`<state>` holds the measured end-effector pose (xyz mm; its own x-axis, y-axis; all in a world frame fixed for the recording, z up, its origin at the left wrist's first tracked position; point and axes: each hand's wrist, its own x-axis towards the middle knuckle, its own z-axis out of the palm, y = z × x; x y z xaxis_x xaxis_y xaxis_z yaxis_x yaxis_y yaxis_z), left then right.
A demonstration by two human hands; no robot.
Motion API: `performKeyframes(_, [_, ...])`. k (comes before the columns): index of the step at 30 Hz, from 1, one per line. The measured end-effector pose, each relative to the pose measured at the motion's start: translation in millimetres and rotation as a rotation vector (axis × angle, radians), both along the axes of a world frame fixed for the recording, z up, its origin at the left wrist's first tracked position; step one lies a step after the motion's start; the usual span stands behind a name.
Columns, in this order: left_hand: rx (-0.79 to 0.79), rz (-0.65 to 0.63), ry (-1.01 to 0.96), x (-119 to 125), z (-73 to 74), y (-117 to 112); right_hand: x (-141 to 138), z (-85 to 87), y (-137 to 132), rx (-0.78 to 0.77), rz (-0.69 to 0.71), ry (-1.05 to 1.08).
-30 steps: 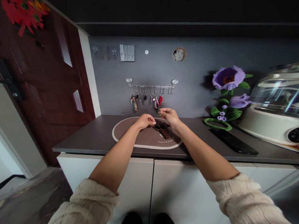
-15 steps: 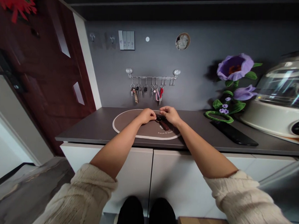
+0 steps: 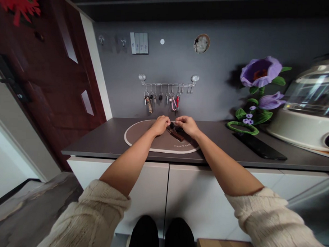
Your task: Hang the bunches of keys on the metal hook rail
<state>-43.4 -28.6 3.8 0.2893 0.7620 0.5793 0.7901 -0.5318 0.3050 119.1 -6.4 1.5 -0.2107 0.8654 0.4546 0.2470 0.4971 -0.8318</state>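
Dark countertop (image 3: 93,139), brown-fobbed keys (image 3: 176,135) between curled fingers (image 3: 167,121) of left hand (image 3: 161,125) and right hand (image 3: 188,126), grip unclear.

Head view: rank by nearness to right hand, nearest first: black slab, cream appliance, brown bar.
From the right hand:
1. Brown bar: on the mat, close by on its left.
2. Black slab: on the counter, to its right.
3. Cream appliance: farther right.
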Motion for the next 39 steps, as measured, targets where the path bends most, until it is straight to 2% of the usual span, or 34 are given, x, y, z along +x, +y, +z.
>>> performKeyframes(8, [0.12, 0.161, 0.024, -0.1, 4.2, -5.7, -3.5, 3.9, -7.5, 0.057, 0.063, -0.055])
performKeyframes(12, [0.164, 0.188, 0.05, 2.4, 7.4, -11.5, -5.5, 4.2, -13.0, 0.071, 0.053, -0.101])
performKeyframes(17, [0.194, 0.19, 0.07, 3.5, 10.4, -15.9, -7.8, 4.2, -13.8, 0.005, 0.116, -0.017])
performKeyframes(25, [0.236, 0.24, 0.115, 3.4, 12.7, -17.1, -9.1, 10.1, -15.5, -0.04, 0.122, 0.154])
performKeyframes(28, [0.265, 0.252, 0.197, 4.1, 13.5, -19.1, -7.4, 10.4, -15.1, 0.007, 0.055, 0.105])
performKeyframes(32, [0.271, 0.246, 0.276, 8.0, 14.8, -21.9, -4.1, 10.4, -13.5, 0.146, -0.122, -0.003])
performKeyframes(36, [0.222, 0.253, 0.243, 11.6, 13.8, -21.2, -5.1, 13.0, -16.0, 0.321, -0.229, -0.119])
performKeyframes(39, [0.198, 0.259, 0.193, 11.5, 12.4, -20.1, -7.9, 14.8, -19.3, 0.375, -0.259, -0.152])
